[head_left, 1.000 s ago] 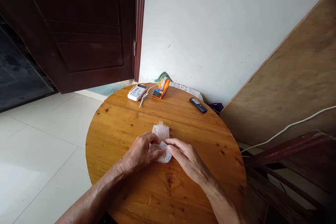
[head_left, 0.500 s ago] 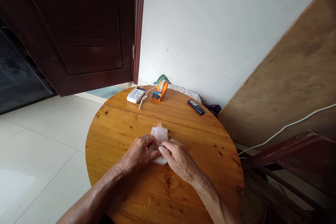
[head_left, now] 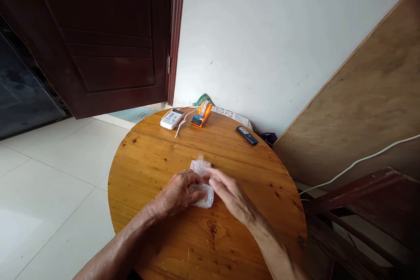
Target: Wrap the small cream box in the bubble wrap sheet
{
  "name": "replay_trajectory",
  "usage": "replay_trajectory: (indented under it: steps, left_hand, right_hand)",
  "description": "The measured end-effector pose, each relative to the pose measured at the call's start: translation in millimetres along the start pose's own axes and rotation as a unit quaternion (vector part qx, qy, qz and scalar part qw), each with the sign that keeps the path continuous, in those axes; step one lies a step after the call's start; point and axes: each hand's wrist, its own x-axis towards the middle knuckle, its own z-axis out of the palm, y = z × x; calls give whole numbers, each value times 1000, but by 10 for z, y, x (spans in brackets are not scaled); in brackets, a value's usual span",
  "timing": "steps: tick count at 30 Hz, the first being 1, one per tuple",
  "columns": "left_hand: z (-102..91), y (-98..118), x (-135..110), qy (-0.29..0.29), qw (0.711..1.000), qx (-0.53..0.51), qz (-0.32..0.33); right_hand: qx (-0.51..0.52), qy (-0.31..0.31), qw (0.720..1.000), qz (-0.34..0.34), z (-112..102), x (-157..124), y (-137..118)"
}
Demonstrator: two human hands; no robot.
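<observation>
The pale wall (head_left: 262, 35) fills the upper middle of the frame and the dark red door (head_left: 108, 70) the upper left; neither shows any change. The round wooden table (head_left: 144, 166) takes up the lower middle.

The change is at the hands. Half a second ago the right hand (head_left: 232, 194) meets the left hand (head_left: 179, 192) over the work; now it is drawn a little to the right, its fingers loosely extended and grasping nothing that shows. Whether its fingertips brush the plastic, I cannot tell. The left hand keeps its grasp, thumb on top and fingers curled round the far side.

Held there, in the lower middle of the frame, is the bubble-wrapped bundle (head_left: 208, 203). Its right end now shows uncovered, so the hold appears to rest with the left hand alone. The white device (head_left: 171, 119), orange tape dispenser (head_left: 206, 118) and dark remote (head_left: 246, 135) lie unmoved toward the table's far edge.

Just above the bundle, a flap of bubble wrap (head_left: 198, 166) lies spread, as before, with a small clear strip (head_left: 201, 157) at its far edge; the wrapping looks unfinished.
</observation>
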Motion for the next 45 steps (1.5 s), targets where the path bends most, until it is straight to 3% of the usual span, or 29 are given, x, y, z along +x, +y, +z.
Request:
replay_trajectory:
  steps: [4, 7, 11, 20, 30, 32, 34, 38, 41, 45]
  left_hand:
    - [-1, 1, 4, 0, 1000, 14, -16]
    - [6, -7, -1, 0, 1000, 7, -18]
    - [5, -9, -5, 1, 1000, 7, -19]
    - [22, -40, -1, 16, 1000, -9, 0]
    - [65, -139, 12, 113, 991, 68, -17]
    - [43, -109, 2, 115, 992, 36, -34]
    - [26, -72, -9, 81, 995, -9, -60]
    - [30, -53, -7, 32, 991, -72, -110]
    - [31, -88, 17, 47, 989, -89, -106]
    - [0, -103, 36, 26, 986, -131, -96]
  right_hand:
    - [7, 97, 990, 99, -138, 217, 174]
    - [-7, 86, 989, 122, -74, 442, 265]
    - [44, 48, 994, 90, 82, 607, 262]
    - [100, -14, 995, 1, -5, 330, 83]
    - [-4, -122, 987, -101, -183, 148, -162]
    - [-39, -147, 983, -101, -205, 89, -201]
    - [-89, -154, 979, -100, -177, 31, -217]
    - [-156, -111, 975, -111, -13, -18, -194]
    - [-125, -65, 985, -97, 52, 33, -156]
    - [1, -106, 994, -4, 6, 170, -51]
